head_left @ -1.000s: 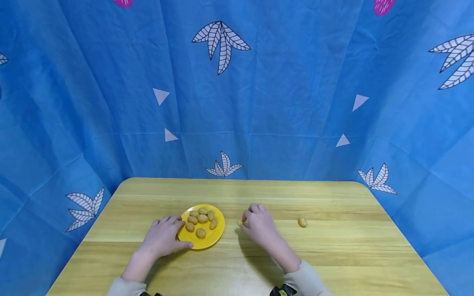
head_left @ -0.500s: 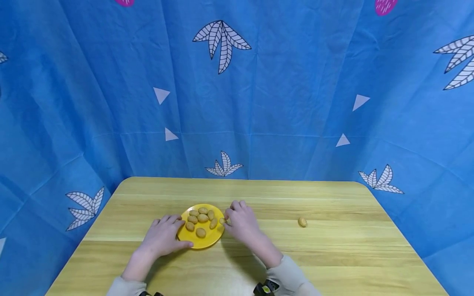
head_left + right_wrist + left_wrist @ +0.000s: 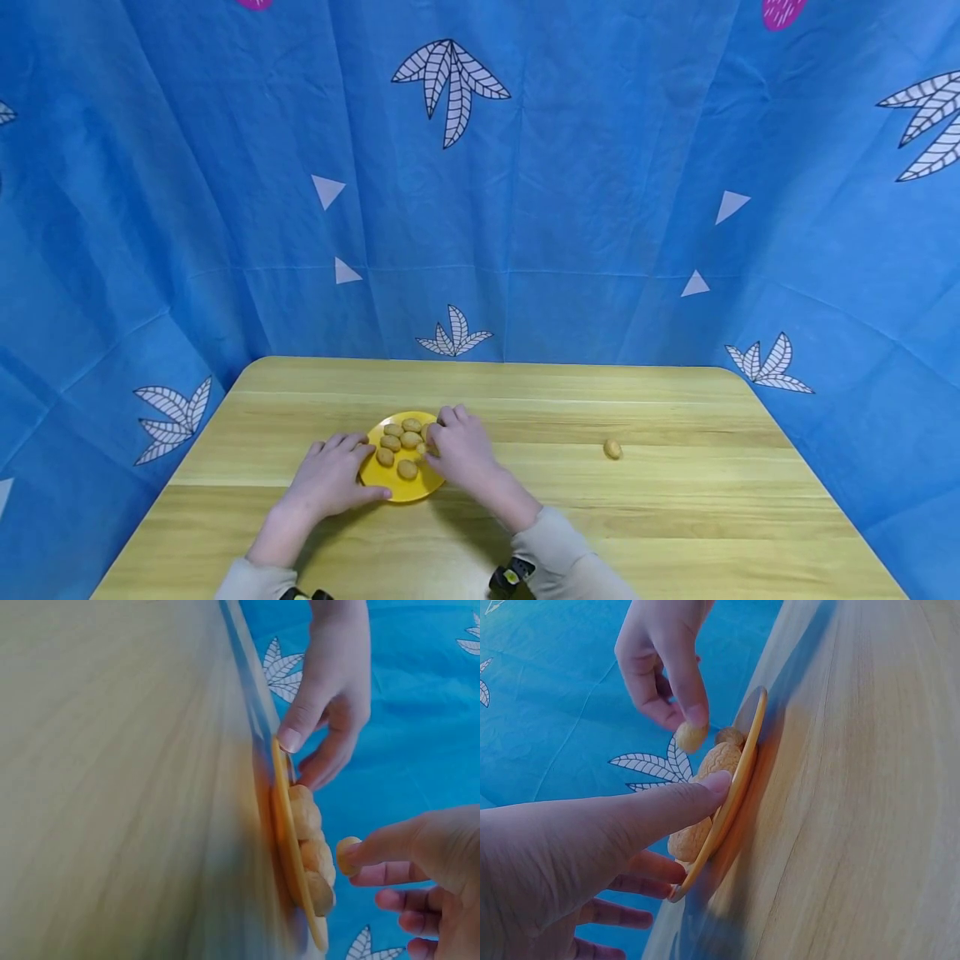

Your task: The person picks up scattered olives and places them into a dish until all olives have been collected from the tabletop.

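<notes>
A round yellow plate point(image 3: 408, 495) lies on the table with several tan, ridge-shelled nuts point(image 3: 407, 470) on it. My left hand point(image 3: 330, 479) holds the plate at its left side, thumb over the near rim and fingers farther back along the edge. Over the plate's right part is my right hand point(image 3: 465, 450), pinching one nut point(image 3: 691, 737) between thumb and fingertip. In the right wrist view this pinched nut point(image 3: 347, 856) is held just above the others, apart from them. My right fingers hide some nuts on the plate in the head view.
One loose nut point(image 3: 612, 449) lies on the wooden table point(image 3: 675, 517) to the right of the plate. A blue curtain point(image 3: 600, 208) with leaf prints hangs behind the table and along both sides.
My right hand has moved left from the bare table to above the plate, bringing the pinched nut with it. My left hand and the plate have stayed in place.
</notes>
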`<state>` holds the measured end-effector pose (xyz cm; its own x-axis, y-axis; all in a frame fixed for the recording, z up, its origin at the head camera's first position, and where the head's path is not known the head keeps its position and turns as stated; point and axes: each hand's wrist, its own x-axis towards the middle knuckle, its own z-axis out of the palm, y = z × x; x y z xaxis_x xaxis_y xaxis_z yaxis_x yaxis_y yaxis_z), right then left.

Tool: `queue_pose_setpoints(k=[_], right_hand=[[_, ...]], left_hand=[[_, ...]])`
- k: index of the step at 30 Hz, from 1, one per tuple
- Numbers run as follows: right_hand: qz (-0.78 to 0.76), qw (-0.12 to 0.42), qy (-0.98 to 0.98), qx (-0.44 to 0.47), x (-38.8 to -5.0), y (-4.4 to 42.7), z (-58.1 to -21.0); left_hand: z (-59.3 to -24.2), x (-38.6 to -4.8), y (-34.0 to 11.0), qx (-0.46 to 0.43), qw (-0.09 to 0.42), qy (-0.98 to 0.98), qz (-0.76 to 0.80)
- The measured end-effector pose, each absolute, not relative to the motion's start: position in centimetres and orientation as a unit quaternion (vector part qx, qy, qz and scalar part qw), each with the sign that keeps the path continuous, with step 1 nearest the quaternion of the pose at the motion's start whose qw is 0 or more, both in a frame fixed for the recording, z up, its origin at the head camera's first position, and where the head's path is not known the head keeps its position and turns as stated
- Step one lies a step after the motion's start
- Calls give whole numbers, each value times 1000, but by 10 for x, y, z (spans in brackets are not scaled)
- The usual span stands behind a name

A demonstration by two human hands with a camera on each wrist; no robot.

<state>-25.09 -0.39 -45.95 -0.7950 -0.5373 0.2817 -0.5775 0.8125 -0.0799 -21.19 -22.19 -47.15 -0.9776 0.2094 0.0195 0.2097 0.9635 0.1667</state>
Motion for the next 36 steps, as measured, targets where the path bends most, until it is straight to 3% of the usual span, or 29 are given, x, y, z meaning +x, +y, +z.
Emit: queue_pose_setpoints(k=[14,36], right_hand=[[76,107,-946,297,-258,-24,-471],[71,136,-934,324,-259,-37,-479]], left_hand=[[-470,-213,-221,-106,1,-991,-82],[-471,-212,-222,-107,2,-991,-79]])
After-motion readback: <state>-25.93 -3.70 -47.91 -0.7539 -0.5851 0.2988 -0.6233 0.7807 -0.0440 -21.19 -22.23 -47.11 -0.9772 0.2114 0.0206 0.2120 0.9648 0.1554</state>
